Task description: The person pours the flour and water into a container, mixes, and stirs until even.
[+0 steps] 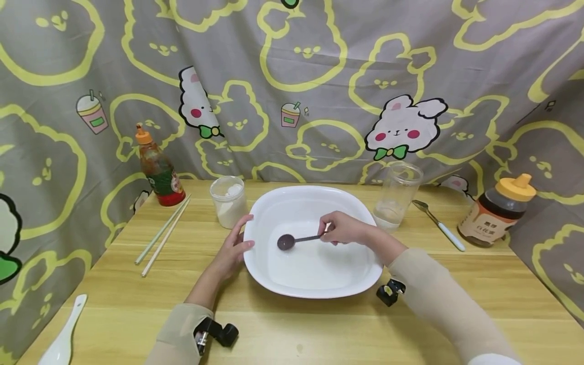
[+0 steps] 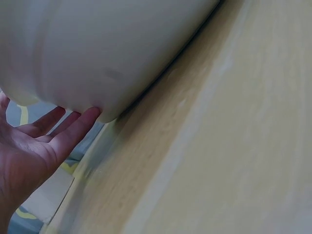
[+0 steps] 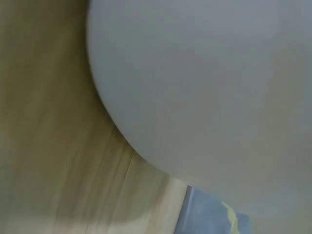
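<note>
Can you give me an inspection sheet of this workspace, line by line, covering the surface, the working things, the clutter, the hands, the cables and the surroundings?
Surface: wooden table, light grain.
Working things: white bowl at centre; dark spoon inside it.
Clutter: sauce bottle, chopsticks, small white cup, clear jar, metal spoon, honey jar, white ceramic spoon.
Hands: left hand rests straight fingers against the bowl's outer wall; right hand pinches the dark spoon's handle.
Cables: nothing seen.
Surroundings: grey cartoon-print cloth behind and at both sides.
</note>
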The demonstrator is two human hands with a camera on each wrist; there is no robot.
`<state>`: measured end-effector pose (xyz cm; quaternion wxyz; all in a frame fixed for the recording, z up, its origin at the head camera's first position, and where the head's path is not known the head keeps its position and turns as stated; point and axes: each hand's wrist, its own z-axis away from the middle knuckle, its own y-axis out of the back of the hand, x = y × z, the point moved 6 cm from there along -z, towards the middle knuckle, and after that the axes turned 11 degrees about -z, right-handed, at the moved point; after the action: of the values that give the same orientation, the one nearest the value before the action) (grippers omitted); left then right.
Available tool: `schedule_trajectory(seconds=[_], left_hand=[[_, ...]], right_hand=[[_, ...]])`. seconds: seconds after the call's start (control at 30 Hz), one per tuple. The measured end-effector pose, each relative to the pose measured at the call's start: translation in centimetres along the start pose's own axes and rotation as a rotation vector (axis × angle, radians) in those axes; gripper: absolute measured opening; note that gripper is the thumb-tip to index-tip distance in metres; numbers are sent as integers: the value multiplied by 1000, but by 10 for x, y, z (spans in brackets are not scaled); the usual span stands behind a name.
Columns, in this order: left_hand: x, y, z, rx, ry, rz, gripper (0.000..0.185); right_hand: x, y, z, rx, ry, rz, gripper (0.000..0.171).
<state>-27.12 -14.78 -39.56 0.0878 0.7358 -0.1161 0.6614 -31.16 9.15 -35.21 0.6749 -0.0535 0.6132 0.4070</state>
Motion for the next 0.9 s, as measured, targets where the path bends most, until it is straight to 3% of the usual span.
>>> schedule_trajectory(seconds=[0.17, 0.37, 0.7, 0.9], left_hand=[[-1, 1, -2, -12, -11, 16, 63], [-1, 0, -2, -33, -15, 42, 60], [1, 0, 0, -70, -39, 83, 57], [1, -1, 0, -78, -45, 82, 57]], right_hand=[[-5, -2, 20, -125, 29, 56, 6], [-5, 19, 45, -173, 16, 136, 6], [-16, 57, 66, -78, 19, 399, 10], [-15, 72, 57, 57, -18, 427, 10]])
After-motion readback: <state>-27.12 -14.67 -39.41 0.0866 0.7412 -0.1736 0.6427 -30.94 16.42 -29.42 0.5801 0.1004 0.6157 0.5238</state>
